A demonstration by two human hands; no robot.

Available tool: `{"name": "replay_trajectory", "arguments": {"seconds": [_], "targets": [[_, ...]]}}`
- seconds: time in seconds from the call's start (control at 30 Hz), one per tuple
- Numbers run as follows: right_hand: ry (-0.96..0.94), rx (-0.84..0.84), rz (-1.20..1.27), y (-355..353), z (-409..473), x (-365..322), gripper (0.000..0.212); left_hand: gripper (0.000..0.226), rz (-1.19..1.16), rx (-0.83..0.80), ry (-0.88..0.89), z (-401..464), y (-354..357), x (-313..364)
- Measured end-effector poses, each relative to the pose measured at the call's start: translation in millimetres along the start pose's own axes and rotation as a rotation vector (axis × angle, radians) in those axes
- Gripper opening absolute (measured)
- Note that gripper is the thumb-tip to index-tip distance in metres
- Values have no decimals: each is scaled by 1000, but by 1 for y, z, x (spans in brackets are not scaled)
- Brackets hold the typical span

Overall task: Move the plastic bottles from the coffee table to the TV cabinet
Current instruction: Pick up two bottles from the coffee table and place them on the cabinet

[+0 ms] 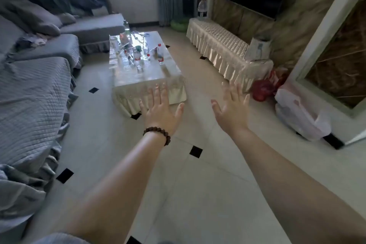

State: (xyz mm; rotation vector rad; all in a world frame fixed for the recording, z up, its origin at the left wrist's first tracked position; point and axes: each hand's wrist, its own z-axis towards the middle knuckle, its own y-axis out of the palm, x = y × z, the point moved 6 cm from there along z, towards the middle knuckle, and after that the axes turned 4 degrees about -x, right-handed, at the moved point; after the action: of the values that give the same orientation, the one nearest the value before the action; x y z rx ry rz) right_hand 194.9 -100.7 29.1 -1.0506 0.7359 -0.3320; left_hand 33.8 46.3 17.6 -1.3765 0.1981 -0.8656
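Observation:
Several clear plastic bottles with red caps and labels (160, 53) stand and lie on the glossy coffee table (168, 73), which wears a cream skirted cover. The TV cabinet (223, 45) runs along the right wall under a cream quilted cover. A large water bottle (202, 8) stands at its far end. My left hand (161, 110), with a bead bracelet on the wrist, reaches forward with fingers spread, short of the table's near edge. My right hand (232, 108) is stretched out beside it, fingers spread, holding nothing.
A grey covered sofa (33, 95) fills the left side. A tissue box (257, 49) sits on the cabinet's near end. Red bags (265, 87) and a white bag (301, 113) lie on the floor by the right wall. Tiled floor lies between table and cabinet.

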Motion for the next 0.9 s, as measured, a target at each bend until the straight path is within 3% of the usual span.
{"name": "replay_trajectory", "arguments": {"seconds": [0.43, 0.9], "targets": [[119, -136, 5, 69, 51, 81, 62, 77, 91, -177, -74, 46, 102, 0], [158, -238, -8, 160, 284, 124, 61, 77, 112, -261, -142, 289, 192, 4]]}}
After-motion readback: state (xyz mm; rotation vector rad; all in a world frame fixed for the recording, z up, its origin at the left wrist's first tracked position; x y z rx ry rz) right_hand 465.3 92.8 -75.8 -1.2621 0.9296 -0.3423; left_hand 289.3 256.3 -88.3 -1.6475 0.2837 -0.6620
